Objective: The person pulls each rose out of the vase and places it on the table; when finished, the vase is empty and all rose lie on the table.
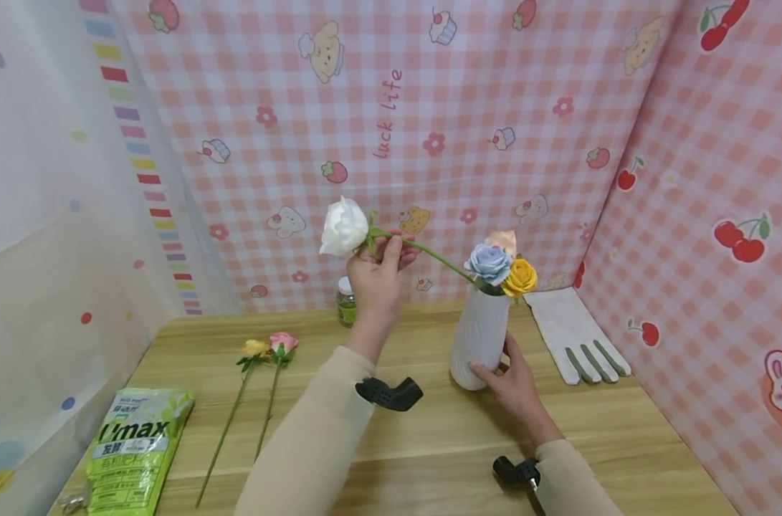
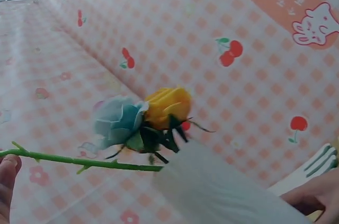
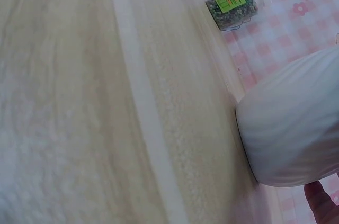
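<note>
A white artificial rose (image 1: 344, 226) is in my left hand (image 1: 379, 279), which pinches its green stem (image 2: 85, 162) between thumb and fingers just below the bloom. The stem slants down to the right, its far end at the mouth of the white vase (image 1: 479, 337). Blue (image 1: 489, 264), yellow (image 1: 520, 276) and peach (image 1: 502, 241) roses stand in the vase, their lower stems hidden inside. My right hand (image 1: 509, 380) grips the vase low on its right side, thumb in front and fingers partly hidden behind.
Yellow (image 1: 255, 349) and pink (image 1: 283, 342) roses lie on the wooden table at left, near a green fertilizer bag (image 1: 135, 451). A lidded jar of granules (image 3: 232, 7) stands by the back cloth. A white glove (image 1: 574, 333) lies right of the vase.
</note>
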### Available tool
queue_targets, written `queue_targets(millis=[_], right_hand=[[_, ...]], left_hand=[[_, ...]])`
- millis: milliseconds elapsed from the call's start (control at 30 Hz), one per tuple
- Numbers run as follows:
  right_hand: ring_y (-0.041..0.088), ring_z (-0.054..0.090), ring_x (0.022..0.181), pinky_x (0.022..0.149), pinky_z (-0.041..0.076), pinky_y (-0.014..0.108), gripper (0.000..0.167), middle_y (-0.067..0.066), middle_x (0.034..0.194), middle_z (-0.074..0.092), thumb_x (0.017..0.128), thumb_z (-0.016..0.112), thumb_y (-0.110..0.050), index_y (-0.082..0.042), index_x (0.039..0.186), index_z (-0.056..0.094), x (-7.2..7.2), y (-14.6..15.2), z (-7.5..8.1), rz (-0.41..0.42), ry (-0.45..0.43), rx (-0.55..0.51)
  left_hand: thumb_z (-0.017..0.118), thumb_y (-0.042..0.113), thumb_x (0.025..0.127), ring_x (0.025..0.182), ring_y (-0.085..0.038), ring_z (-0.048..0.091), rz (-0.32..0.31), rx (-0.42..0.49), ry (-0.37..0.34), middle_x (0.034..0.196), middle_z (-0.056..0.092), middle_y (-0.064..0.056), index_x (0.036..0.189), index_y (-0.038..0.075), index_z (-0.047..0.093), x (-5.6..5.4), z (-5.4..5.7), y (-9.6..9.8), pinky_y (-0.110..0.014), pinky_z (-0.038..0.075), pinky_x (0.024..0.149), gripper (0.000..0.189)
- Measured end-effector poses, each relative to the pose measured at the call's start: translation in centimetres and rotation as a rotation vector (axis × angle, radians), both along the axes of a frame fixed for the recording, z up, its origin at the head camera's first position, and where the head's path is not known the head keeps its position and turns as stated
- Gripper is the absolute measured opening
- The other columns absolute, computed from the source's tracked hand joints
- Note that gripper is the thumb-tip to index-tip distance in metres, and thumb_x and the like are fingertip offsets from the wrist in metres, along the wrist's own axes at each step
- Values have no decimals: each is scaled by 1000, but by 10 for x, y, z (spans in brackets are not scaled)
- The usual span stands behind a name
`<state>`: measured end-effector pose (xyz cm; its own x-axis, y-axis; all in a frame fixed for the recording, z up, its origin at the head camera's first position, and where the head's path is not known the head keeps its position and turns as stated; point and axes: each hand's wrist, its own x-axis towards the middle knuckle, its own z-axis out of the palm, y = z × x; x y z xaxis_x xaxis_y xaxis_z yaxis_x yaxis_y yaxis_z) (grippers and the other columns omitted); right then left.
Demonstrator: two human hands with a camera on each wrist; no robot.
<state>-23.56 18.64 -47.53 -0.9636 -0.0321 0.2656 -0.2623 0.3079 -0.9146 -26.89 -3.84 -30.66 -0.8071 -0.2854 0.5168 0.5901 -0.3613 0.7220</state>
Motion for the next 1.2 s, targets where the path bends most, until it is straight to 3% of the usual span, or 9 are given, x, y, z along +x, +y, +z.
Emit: queue_targets(millis=[133,267,500,767,933,1200], right_hand=[[33,36,129,102,35,57,86,21,141,38,86,75,-18,-5,151,20,0,0,0,0,-1,13],[33,36,130,102,35,58,86,20,143,37,86,74,-19,-6,151,19,0,0,1,-3,-3,23],[34,36,129,102,35,59,86,22,141,38,86,74,-19,-4,151,20,1,-1,1,-7,-3,24],[32,37,128,102,36,57,87,22,140,38,86,75,-20,-4,151,20,1,-1,0,-6,-17,12],[32,37,128,102,35,58,89,20,141,38,85,76,-24,-6,151,20,-5,2,-9,-4,-12,3],[27,37,129,101,38,53,91,14,142,39,84,75,-33,-17,153,18,-20,8,-34,-32,2,14]], left_hand=[[62,7,93,77,-24,69,21,56,-1,97,66,-27,97,-3,64,-3,4,-18,-35,56,76,11],[63,6,92,75,-22,69,40,138,-20,96,65,-29,95,-1,64,-5,-1,-35,-34,57,75,8],[61,6,93,71,-20,68,9,289,-130,85,67,-16,93,-1,62,-7,-28,-56,-26,56,68,7],[58,3,95,68,-19,68,0,381,-217,80,66,-13,88,-2,60,-3,-55,-74,-23,56,65,9],[53,0,97,67,-17,67,-55,326,-282,82,67,-13,87,-2,56,2,-76,-85,-22,55,66,10],[55,1,97,67,-14,62,-48,64,-441,86,66,-12,104,-10,59,13,-114,-106,-21,53,62,14]])
